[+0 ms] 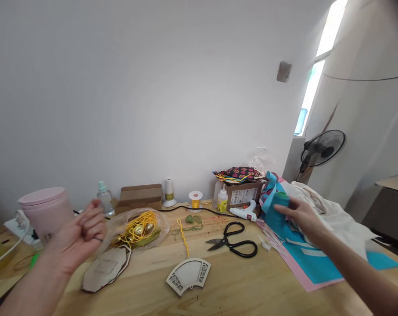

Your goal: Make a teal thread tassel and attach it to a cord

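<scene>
My left hand (85,231) is raised at the left with its fingers curled in, and nothing shows in it. Beside it are a plastic bag of yellow cord and gold bells (141,229) and octagonal boards (103,270). Over at the right, my right hand (299,215) grips a roll of blue fabric (277,213) above blue and pink sheets (320,270). A fan-shaped wooden frame (188,273) with a twisted yellow cord (184,239) lies between my hands. Black-handled scissors (230,241) rest open near it.
Along the wall stand a pink canister (44,208), a spray bottle (104,197), a cardboard box (139,196), thread spools (195,200), a glue bottle (222,200) and a filled box (243,196). A glue gun (245,212) and white cloth (333,217) lie at the right.
</scene>
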Motion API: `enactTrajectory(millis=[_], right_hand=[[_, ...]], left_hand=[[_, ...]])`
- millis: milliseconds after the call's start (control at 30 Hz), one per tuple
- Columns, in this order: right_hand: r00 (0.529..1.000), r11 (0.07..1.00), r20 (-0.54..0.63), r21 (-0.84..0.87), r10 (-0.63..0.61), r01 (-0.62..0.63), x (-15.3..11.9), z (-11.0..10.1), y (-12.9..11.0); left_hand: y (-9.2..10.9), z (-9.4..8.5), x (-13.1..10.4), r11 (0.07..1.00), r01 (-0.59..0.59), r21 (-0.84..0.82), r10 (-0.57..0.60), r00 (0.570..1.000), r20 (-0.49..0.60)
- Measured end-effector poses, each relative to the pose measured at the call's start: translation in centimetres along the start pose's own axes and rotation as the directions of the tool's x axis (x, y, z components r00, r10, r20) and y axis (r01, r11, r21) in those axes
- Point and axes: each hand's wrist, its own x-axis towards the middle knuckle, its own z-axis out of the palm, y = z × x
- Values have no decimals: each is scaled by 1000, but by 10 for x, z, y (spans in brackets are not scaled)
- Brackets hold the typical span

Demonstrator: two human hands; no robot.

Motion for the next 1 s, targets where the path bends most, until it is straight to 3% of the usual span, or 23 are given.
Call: enactTrajectory(millis=[33,133,233,300,400,433,467,533,600,633,733,800,833,900,1000], right_hand=[[989,999,145,-28,40,-37,-4,15,6],[949,997,311,-71,49,-28,-10,37,29],[955,997,295,-81,17,8,-11,35,50],[985,991,171,-120,-35,56,-13,30,53],[977,972,-106,-168,-185,166,-29,35,33],[967,969,-139,-150,-216,195,-38,42,21],[971,972,-93,-101,-222,213,-48,53,7],[968,981,161,51,-191,185,-68,83,-20],[912,964,371,254,-174,80,-84,116,-42],[855,935,485,356,-183,-2,-88,131,-49],[593,862,774,441,-223,-251,-92,157,-59],[430,888,880,349,-201,-299,-87,156,-59],[384,915,908,290,-170,-281,-83,151,-59],[386,962,917,186,-96,-202,-73,137,-60],[508,993,855,120,-101,-6,-59,119,-70]], left_hand=[[-9,8,1,1000,11,5,-11,1000,28],[-26,24,-3,997,68,36,-69,997,29],[-34,32,-11,986,146,76,-147,989,6],[-42,35,-15,972,219,85,-216,975,-52],[-63,42,-21,923,373,96,-363,925,-112],[-72,46,-23,897,428,108,-420,903,-90],[-82,52,-26,869,480,123,-475,877,-64],[-99,65,-32,815,562,140,-570,822,20],[-109,80,-37,773,616,152,-633,763,132],[-112,86,-39,757,634,158,-653,736,178],[-108,95,-43,734,665,139,-675,690,260],[-101,91,-43,731,672,120,-677,690,257],[-98,87,-43,730,672,127,-680,692,243],[-94,76,-44,719,666,199,-695,685,220],[-99,61,-47,641,666,380,-763,607,224]])
